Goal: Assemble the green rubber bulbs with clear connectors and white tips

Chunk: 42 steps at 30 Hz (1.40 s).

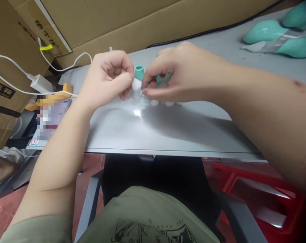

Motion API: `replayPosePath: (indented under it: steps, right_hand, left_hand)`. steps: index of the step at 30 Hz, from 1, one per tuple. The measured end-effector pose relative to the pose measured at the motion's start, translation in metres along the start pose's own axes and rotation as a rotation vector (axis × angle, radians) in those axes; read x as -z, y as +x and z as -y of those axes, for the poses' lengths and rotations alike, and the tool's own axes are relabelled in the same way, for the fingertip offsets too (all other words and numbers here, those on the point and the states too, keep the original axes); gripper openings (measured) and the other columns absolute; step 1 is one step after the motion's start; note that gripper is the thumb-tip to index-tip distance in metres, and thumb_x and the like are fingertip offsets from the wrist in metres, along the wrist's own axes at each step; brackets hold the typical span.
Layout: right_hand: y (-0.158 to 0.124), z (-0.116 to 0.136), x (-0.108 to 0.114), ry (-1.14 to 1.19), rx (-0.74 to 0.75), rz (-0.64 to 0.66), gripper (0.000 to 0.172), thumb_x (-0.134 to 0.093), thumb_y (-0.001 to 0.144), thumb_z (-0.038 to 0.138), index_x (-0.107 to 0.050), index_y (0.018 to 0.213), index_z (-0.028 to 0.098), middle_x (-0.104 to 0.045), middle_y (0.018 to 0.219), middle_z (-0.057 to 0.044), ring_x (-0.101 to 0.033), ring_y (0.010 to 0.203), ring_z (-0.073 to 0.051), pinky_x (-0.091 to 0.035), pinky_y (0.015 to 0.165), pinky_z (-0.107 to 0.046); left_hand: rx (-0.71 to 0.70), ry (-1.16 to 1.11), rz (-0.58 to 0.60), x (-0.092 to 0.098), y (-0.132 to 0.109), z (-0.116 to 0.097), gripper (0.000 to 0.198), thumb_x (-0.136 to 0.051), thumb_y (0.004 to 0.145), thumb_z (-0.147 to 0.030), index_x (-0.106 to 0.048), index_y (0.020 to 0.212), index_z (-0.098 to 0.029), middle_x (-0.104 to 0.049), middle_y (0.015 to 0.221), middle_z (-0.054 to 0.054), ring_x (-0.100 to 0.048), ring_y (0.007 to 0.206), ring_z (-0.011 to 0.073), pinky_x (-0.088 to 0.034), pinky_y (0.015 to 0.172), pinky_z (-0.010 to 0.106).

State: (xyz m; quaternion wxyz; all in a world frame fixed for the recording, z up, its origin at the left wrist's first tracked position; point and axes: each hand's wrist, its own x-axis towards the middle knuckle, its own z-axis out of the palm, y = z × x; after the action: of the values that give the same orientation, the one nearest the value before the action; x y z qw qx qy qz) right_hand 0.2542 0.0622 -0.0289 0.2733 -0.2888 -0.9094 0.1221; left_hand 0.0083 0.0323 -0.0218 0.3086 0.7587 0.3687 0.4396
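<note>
Both hands meet over the far part of a grey table [168,131]. My left hand [109,77] is curled into a fist, its thumb and fingers pinching a small white rounded piece [136,84]. My right hand [175,74] is closed too, fingertips pinched right against that white piece. A small teal cap-shaped part [139,72] stands just behind the fingertips, between the two hands. More teal shows under my right fingers, mostly hidden. Small white pieces [162,103] lie on the table under my right hand.
Large cardboard boxes [143,20] stand behind the table. A white charger and cable [39,82] lie at the left, beside a blurred card or device [50,118]. Teal parts in clear plastic [281,37] sit at the far right. A red stool [256,192] stands below right.
</note>
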Motion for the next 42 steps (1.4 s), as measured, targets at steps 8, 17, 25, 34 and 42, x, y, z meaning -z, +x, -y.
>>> replayPosePath:
  steps: [8, 17, 25, 34, 42]
  right_hand:
    - [-0.009, 0.024, 0.006, 0.298, -0.083, -0.153, 0.015, -0.079, 0.088, 0.011, -0.083, 0.086, 0.025, -0.080, 0.084, 0.000, -0.068, 0.076, -0.016, -0.055, 0.077, -0.033]
    - [-0.008, 0.021, 0.000, 0.372, -0.054, -0.230, 0.012, -0.076, 0.085, 0.019, -0.084, 0.084, 0.027, -0.083, 0.086, 0.000, -0.075, 0.082, -0.019, -0.056, 0.079, -0.034]
    - [-0.006, 0.018, 0.000, 0.313, -0.085, -0.256, 0.014, -0.079, 0.084, 0.012, -0.083, 0.082, 0.025, -0.084, 0.085, 0.001, -0.076, 0.083, -0.018, -0.057, 0.079, -0.030]
    - [-0.001, 0.017, -0.007, 0.492, -0.102, -0.377, 0.026, -0.084, 0.086, -0.003, -0.089, 0.085, 0.023, -0.085, 0.084, 0.001, -0.075, 0.076, -0.012, -0.054, 0.072, -0.027]
    - [0.002, 0.019, -0.011, 0.722, -0.073, -0.482, 0.027, -0.097, 0.085, -0.003, -0.093, 0.087, 0.023, -0.087, 0.087, -0.002, -0.077, 0.078, -0.014, -0.058, 0.074, -0.028]
  left_hand:
    - [0.143, -0.165, -0.150, -0.002, 0.001, 0.000, 0.015, -0.071, 0.078, -0.014, -0.069, 0.071, -0.027, -0.075, 0.070, 0.000, -0.081, 0.063, 0.0217, -0.064, 0.053, 0.029]
    - [0.149, -0.045, 0.040, 0.006, -0.002, -0.010, 0.019, -0.073, 0.089, -0.017, -0.059, 0.083, -0.030, -0.090, 0.105, 0.004, -0.090, 0.097, 0.0257, -0.078, 0.088, 0.043]
    - [0.182, 0.035, -0.021, 0.004, -0.004, -0.008, 0.021, -0.082, 0.090, -0.022, -0.088, 0.110, -0.026, -0.092, 0.105, 0.002, -0.090, 0.101, 0.0275, -0.077, 0.101, 0.053]
    - [0.066, -0.082, 0.062, 0.011, 0.000, 0.007, 0.048, -0.109, 0.083, -0.051, -0.085, 0.116, -0.027, -0.092, 0.115, 0.004, -0.087, 0.101, 0.0295, -0.076, 0.100, 0.058]
    - [0.082, -0.062, -0.024, 0.006, -0.001, 0.008, 0.042, -0.100, 0.080, -0.053, -0.088, 0.113, -0.029, -0.091, 0.114, 0.002, -0.085, 0.109, 0.0293, -0.072, 0.107, 0.056]
